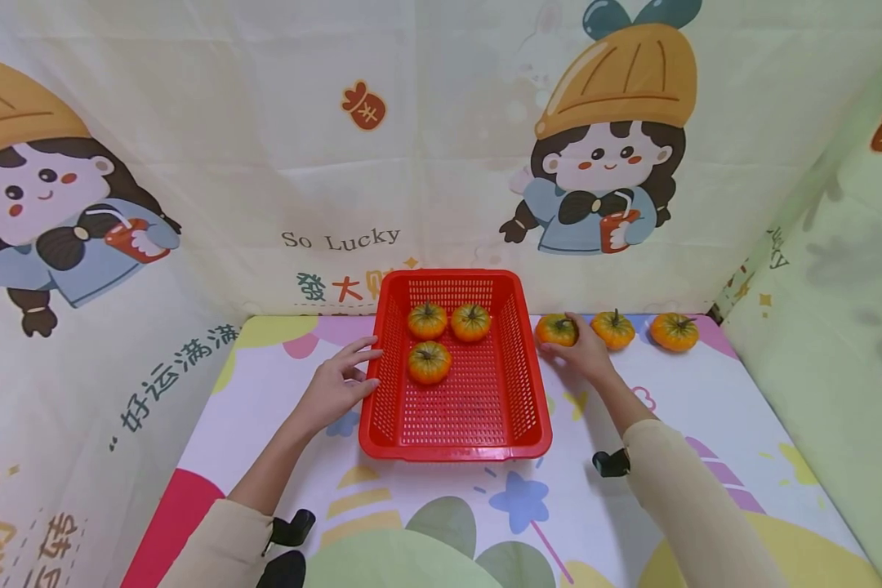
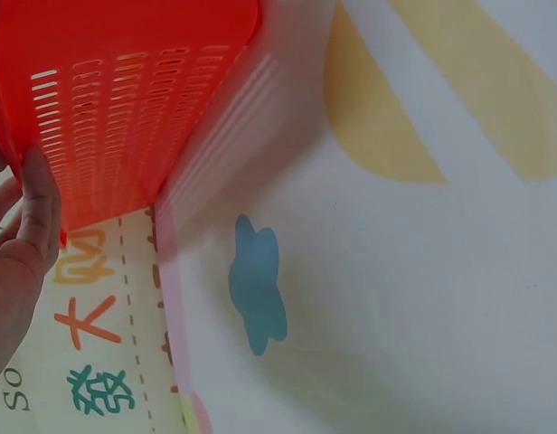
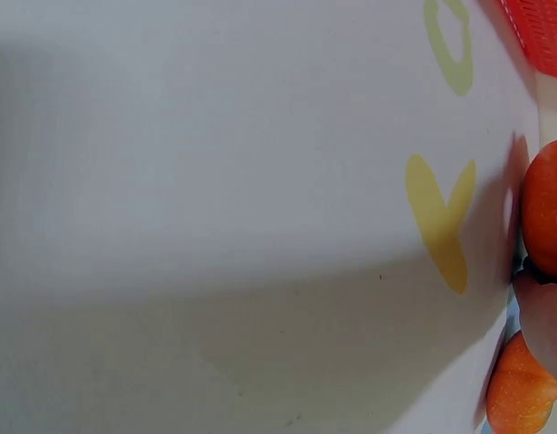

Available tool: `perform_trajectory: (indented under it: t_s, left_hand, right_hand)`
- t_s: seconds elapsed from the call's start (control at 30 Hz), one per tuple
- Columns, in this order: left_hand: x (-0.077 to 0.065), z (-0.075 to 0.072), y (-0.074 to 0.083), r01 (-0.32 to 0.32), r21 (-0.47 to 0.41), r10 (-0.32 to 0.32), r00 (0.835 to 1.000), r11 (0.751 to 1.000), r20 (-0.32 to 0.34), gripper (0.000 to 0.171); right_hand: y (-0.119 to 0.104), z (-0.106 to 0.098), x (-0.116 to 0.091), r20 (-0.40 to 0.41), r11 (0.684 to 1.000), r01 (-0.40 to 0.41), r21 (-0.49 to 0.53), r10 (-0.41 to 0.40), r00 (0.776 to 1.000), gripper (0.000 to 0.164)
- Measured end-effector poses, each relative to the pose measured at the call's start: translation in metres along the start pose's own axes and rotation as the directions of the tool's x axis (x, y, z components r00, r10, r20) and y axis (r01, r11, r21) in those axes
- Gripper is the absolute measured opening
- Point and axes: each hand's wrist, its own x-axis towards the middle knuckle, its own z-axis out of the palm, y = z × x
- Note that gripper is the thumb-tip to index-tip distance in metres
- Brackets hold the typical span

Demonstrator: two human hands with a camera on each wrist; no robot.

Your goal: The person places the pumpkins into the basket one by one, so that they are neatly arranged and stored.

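Note:
A red plastic basket [image 1: 452, 451] stands on the table with three small orange pumpkins inside, one of them [image 1: 429, 363] nearer the front. My left hand [image 1: 334, 390] touches the basket's left rim with its fingertips, fingers loosely bent; the left wrist view shows those fingers [image 2: 39, 203] against the red wall. To the right of the basket, my right hand [image 1: 584, 351] grips a small pumpkin [image 1: 554, 330] between thumb and fingers. In the right wrist view this pumpkin [image 3: 545, 212] is partly cut off by the frame edge.
Two more pumpkins, one [image 1: 613, 330] close by the right hand and another [image 1: 674, 331] farther right, sit along the table's back edge. A printed cloth [image 1: 441, 163] hangs right behind the table. The tabletop [image 1: 448, 490] carries colourful printed shapes.

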Motion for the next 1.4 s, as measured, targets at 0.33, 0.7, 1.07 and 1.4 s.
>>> perform_trajectory:
  t_s: [0.33,0.7,1.07,1.4]
  left_hand:
    - [-0.002,-0.001,0.004,0.003,0.006,-0.003,1.000,1.000,0.004,0.047]
    - [0.009,0.001,-0.033,-0.014,0.025,0.014,1.000,1.000,-0.011,0.048]
    - [0.008,0.000,-0.028,-0.003,0.024,0.003,1.000,1.000,-0.014,0.049]
    - [0.004,-0.001,-0.012,-0.002,0.021,0.002,1.000,1.000,-0.006,0.048]
  right_hand:
    - [-0.006,-0.014,-0.010,-0.009,0.998,0.051,0.039,-0.051,0.999,0.092]
    - [-0.034,-0.036,-0.024,-0.031,0.995,0.063,0.080,-0.061,0.998,0.099]
    - [-0.054,-0.046,-0.034,-0.044,0.982,0.181,0.058,-0.179,0.983,0.096]
    - [-0.084,-0.043,-0.037,0.044,0.953,0.294,0.071,-0.297,0.954,0.089]
